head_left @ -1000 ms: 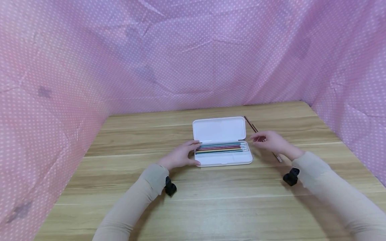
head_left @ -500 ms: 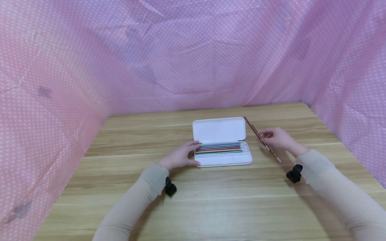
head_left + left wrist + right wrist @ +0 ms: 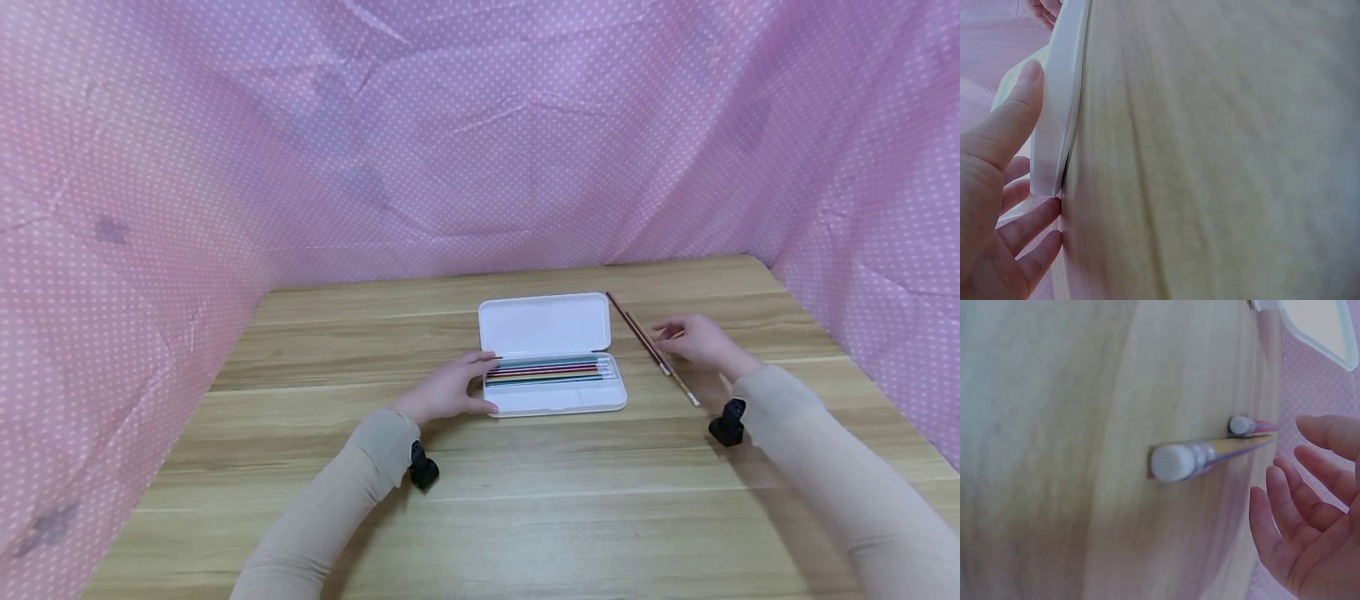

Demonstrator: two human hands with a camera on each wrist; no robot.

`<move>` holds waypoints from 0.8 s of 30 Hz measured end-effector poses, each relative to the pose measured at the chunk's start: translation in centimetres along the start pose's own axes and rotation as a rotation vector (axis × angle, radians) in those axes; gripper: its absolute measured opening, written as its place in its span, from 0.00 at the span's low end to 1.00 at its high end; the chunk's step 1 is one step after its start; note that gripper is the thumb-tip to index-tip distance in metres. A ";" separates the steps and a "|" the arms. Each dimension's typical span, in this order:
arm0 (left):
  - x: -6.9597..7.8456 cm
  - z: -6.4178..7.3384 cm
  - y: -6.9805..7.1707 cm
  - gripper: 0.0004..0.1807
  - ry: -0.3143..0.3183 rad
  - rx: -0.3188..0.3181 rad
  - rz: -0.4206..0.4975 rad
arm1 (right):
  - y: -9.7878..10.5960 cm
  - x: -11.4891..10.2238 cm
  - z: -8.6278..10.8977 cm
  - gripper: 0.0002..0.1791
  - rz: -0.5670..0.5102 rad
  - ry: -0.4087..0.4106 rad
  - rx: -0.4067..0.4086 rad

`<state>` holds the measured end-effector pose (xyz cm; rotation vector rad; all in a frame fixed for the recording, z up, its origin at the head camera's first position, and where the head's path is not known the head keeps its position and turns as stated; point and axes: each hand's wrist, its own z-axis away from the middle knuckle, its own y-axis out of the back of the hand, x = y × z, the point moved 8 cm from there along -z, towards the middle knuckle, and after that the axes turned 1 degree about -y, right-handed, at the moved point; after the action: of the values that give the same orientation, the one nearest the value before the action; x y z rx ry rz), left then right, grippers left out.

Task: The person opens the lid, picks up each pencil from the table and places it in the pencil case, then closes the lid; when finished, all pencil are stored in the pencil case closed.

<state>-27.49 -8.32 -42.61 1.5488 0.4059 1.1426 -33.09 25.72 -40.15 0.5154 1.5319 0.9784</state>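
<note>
A white pencil case [image 3: 555,398] lies with its lid [image 3: 546,323] raised on the table. Several pencils [image 3: 547,372] in green, red and yellow lie side by side inside, white erasers to the right. My left hand [image 3: 444,388] holds the case's left end, thumb at the near corner and fingers at the far one. To the right, a dark red pencil [image 3: 633,329] and a yellow pencil [image 3: 684,388] lie slanted close together; the right wrist view shows their white erasers. Over the yellow one hovers my right hand [image 3: 1316,519], fingers loosely bent, holding nothing.
The wood-grain table [image 3: 525,508] ends at a pink dotted cloth [image 3: 480,167] behind and at the sides. A black wrist camera [image 3: 424,468] sits on the left wrist, another wrist camera [image 3: 727,423] on the right.
My right hand has moved right, away from the case, and its fingers have come off the dark red pencil, which lies beside the yellow one. The left hand has stayed put.
</note>
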 end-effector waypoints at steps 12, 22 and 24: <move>0.0 0.1 -0.1 0.45 0.008 -0.011 0.005 | -0.8 1.7 -0.9 0.25 -0.116 -0.099 -0.051; 0.1 0.0 0.0 0.45 0.009 -0.015 -0.007 | -1.3 1.6 -1.6 0.28 -0.132 -0.096 -0.075; 0.1 0.0 0.0 0.45 0.010 -0.015 -0.003 | -1.2 1.6 -1.5 0.28 -0.140 -0.091 -0.075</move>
<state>-27.44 -8.24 -42.60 1.5294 0.4052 1.1496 -34.66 25.88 -42.10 0.3889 1.4248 0.8886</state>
